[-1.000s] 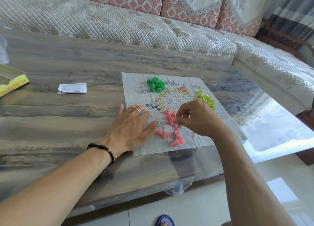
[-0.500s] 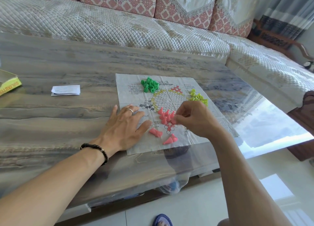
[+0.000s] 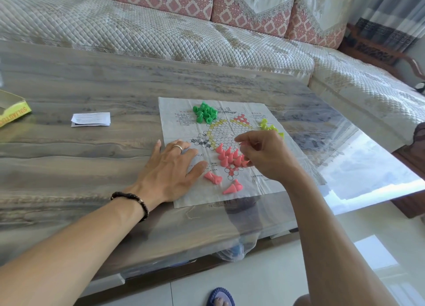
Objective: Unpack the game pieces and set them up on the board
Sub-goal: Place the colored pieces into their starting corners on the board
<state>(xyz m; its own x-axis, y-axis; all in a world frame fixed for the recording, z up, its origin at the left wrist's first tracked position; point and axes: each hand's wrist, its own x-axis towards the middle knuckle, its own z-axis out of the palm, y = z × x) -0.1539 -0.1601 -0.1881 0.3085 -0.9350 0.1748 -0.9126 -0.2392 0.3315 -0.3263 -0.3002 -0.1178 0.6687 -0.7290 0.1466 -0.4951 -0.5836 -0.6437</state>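
A paper game board (image 3: 264, 186) lies flat on the table. Several pink cone pieces (image 3: 227, 156) stand in its near triangle, and a few more pink pieces (image 3: 212, 177) lie loose on the paper in front. A heap of green pieces (image 3: 205, 114) sits at the far left of the board, and yellow-green pieces (image 3: 266, 126) at the far right. My left hand (image 3: 170, 170) presses flat on the board's left edge. My right hand (image 3: 264, 154) hovers with curled fingers at the right side of the standing pink group, pinching a pink piece there.
A yellow game box (image 3: 13, 112) sits at the table's left edge, with a folded white paper slip (image 3: 90, 119) beside it. A quilted sofa (image 3: 161, 34) runs behind the table. The table's glossy right end (image 3: 368, 168) reflects the window.
The loose pink pieces in front have become fewer and the standing pink group has grown. My right hand has shifted slightly up and right over that group. My left hand has stayed put.
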